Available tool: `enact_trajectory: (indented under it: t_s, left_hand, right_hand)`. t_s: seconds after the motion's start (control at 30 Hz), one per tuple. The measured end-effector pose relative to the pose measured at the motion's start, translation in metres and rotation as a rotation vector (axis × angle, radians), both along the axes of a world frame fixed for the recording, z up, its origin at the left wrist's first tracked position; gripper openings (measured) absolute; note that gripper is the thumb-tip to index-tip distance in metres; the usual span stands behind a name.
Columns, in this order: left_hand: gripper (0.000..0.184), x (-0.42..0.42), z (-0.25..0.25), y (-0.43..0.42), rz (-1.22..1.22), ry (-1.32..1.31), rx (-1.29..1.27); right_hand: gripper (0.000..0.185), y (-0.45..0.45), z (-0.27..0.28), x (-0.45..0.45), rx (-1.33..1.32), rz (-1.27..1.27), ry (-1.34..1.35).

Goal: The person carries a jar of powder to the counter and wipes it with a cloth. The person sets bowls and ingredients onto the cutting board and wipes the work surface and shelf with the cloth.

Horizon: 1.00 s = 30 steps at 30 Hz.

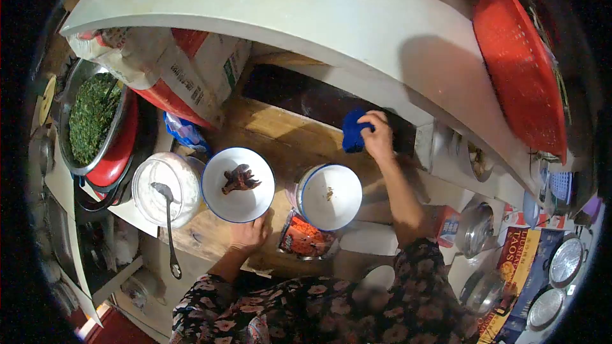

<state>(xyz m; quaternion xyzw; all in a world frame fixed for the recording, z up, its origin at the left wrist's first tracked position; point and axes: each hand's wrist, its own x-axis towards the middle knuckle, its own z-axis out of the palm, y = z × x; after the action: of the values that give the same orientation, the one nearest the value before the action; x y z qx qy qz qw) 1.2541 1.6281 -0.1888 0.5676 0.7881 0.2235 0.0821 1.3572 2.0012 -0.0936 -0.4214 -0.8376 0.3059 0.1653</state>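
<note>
My left hand (250, 232) is at the near rim of a white bowl with a blue edge (248, 205), its fingers partly hidden by the bowl. Dark reddish-brown dried pieces (240, 179) lie in that bowl. Farther right, my right hand (377, 135) grips a dark blue cloth or bag (354, 131) over the back of the wooden surface. Between the hands stands a second white bowl (341, 185) with small brown bits inside. A red packet (306, 237) lies just below it.
A tub of white powder (144, 197) with a ladle (170, 229) stands left of the bowls. Chopped greens (95, 114) fill a metal basin at far left. A white shelf (306, 19) overhangs the work surface (280, 134). A red basket (519, 70) is upper right.
</note>
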Motion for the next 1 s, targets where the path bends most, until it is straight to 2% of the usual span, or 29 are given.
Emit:
enact_trajectory:
  t_s: [0.03, 0.1, 0.17, 0.23, 0.27, 0.3, 0.33, 0.37, 0.43, 0.47, 0.5, 0.53, 0.57, 0.6, 0.63, 0.67, 0.7, 0.77, 0.83, 0.87, 0.93, 0.97, 1.0]
  left_hand:
    - [0.046, 0.000, 0.000, -0.001, 0.006, -0.015, -0.009]
    - [0.050, 0.000, -0.003, -0.004, 0.001, 0.039, -0.027]
    - [0.053, 0.001, -0.009, -0.009, -0.004, 0.097, -0.049]
    - [0.051, 0.001, -0.020, -0.013, -0.032, 0.006, -0.053]
    - [0.051, -0.001, -0.018, -0.011, -0.025, 0.012, -0.055]
    - [0.049, -0.001, -0.012, -0.008, -0.007, -0.029, -0.048]
    - [0.047, 0.001, -0.010, -0.006, 0.007, -0.073, -0.042]
    - [0.047, 0.008, -0.012, -0.009, 0.007, -0.079, -0.050]
    - [0.041, 0.005, -0.020, -0.010, 0.145, -0.182, -0.010]
    - [0.041, -0.007, 0.023, 0.009, 0.017, 0.060, -0.004]
    - [0.041, -0.003, 0.018, 0.002, 0.009, 0.032, -0.014]
    - [0.043, 0.009, 0.009, -0.012, 0.011, -0.130, -0.119]
    - [0.044, 0.002, -0.001, -0.007, 0.029, -0.242, -0.191]
    - [0.048, -0.002, 0.000, -0.001, 0.006, -0.152, -0.046]
    - [0.048, 0.000, -0.002, -0.003, 0.005, -0.167, -0.040]
    - [0.047, 0.003, -0.004, -0.005, 0.015, -0.173, -0.080]
    - [0.047, 0.003, -0.008, -0.006, 0.028, -0.174, -0.116]
    - [0.045, 0.005, -0.014, -0.011, 0.008, -0.129, -0.118]
    - [0.045, 0.002, -0.011, -0.009, 0.005, -0.074, -0.066]
    - [0.044, 0.002, -0.012, -0.008, 0.009, -0.084, -0.072]
    - [0.043, 0.002, -0.005, -0.006, 0.016, -0.081, -0.084]
    - [0.043, 0.002, -0.003, -0.005, 0.022, -0.077, -0.091]
    - [0.043, 0.002, -0.007, -0.006, 0.025, -0.075, -0.094]
  right_hand:
    - [0.026, -0.001, 0.007, -0.002, 0.062, -0.086, 0.092]
    - [0.026, 0.010, 0.018, -0.011, 0.611, -0.088, 0.155]
    - [0.025, 0.023, 0.029, -0.023, 0.576, -0.141, 0.201]
    - [0.019, 0.067, 0.010, -0.042, 0.851, -0.236, 0.198]
    - [0.019, 0.079, -0.017, -0.047, 0.810, -0.263, 0.041]
    - [0.019, 0.072, -0.019, -0.058, 0.766, -0.288, -0.117]
    - [0.022, 0.056, -0.028, -0.067, 0.788, -0.138, 0.128]
    - [0.027, 0.065, -0.070, -0.062, 0.582, -0.085, 0.046]
    - [0.028, 0.069, -0.096, -0.061, 0.585, -0.142, -0.036]
    - [0.028, 0.077, -0.103, -0.071, 0.597, -0.046, 0.064]
    - [0.028, 0.073, -0.101, -0.054, 0.602, 0.047, 0.109]
    - [0.022, 0.078, -0.093, -0.037, 0.341, 0.001, -0.238]
    - [0.022, 0.076, -0.070, -0.035, 0.366, -0.004, -0.242]
    - [0.018, 0.066, -0.048, -0.030, 0.009, -0.052, -0.266]
    - [0.015, 0.053, -0.038, -0.016, -0.366, -0.104, -0.301]
    - [0.017, 0.045, -0.035, -0.005, -0.269, -0.092, -0.129]
    - [0.017, 0.044, -0.031, 0.003, -0.259, -0.090, -0.141]
    - [0.020, 0.040, -0.018, 0.014, -0.173, -0.235, 0.482]
    - [0.022, 0.050, 0.002, 0.015, 0.193, -0.496, 0.235]
    - [0.022, 0.052, 0.016, 0.006, 0.190, -0.496, 0.233]
    - [0.025, 0.063, 0.037, -0.018, 0.722, -0.236, 0.521]
    - [0.025, 0.081, 0.019, -0.024, 0.717, -0.235, 0.522]
    - [0.027, 0.103, -0.013, -0.027, 0.650, -0.198, 0.745]
